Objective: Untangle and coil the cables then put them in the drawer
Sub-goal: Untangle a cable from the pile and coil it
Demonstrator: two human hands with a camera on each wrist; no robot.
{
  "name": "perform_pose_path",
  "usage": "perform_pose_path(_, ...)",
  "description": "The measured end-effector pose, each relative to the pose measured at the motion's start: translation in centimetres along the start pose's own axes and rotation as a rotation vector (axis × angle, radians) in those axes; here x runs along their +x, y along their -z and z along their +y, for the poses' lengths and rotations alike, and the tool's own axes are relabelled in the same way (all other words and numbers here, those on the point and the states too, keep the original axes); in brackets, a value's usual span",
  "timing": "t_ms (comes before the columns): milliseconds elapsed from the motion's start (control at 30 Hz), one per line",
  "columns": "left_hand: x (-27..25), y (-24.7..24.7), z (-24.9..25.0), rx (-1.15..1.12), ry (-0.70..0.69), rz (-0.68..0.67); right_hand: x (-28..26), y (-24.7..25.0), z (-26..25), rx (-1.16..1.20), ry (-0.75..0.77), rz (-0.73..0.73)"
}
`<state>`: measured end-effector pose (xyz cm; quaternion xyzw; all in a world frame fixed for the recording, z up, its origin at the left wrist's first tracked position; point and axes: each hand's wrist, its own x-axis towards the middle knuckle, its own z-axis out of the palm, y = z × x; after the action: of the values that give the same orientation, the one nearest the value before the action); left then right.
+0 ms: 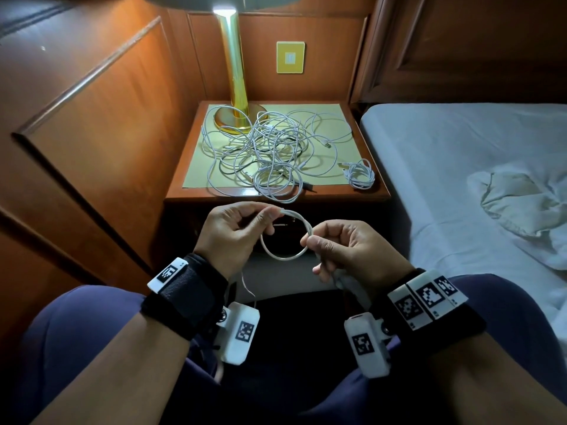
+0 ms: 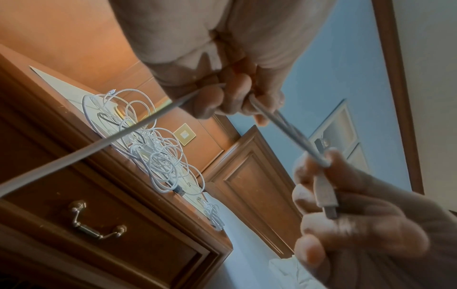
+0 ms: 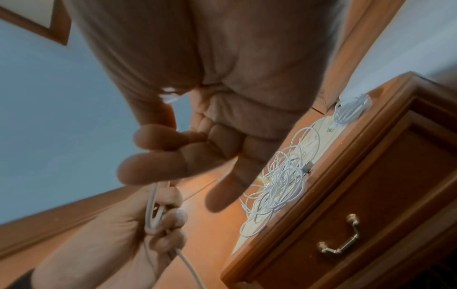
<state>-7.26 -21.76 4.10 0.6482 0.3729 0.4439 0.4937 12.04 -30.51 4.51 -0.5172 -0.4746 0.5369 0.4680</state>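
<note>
While the big messy pile of cables sits on the nightstand, the left hand and right hand each pinch one white cable, bent into a small ring above the lap.

No readable text, brand or number anywhere; only black-and-white square code markers on the wrist-worn camera units, not decipherable.

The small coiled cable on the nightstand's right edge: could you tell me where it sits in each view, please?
Head: small coiled cable, right of centre.
Left wrist: lower centre.
Right wrist: upper right.
Shared landmark: tangled cable pile beside it.
</note>
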Motion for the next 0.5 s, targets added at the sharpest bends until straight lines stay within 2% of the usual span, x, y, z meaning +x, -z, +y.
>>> perform_pose_path(167,-0.3,-0.3,0.6,-0.015,-0.071,0.019,0.2,0.9,0.4,-0.343,0.030,0.072)
perform_pose_path(267,-0.2,-0.2,0.1,0.046,-0.089,0.015,0.2,1.1,0.8,-0.423,0.047,0.046)
perform_pose_path(367,-0.5,-0.6,0.1,0.068,-0.102,-0.012,0.1,0.7,1.0,-0.387,0.051,0.026)
perform_pose_path(500,-0.6,-0.9,0.3,0.063,-0.125,-0.029,0.0,-0.1,0.4,-0.107,-0.012,-0.017)
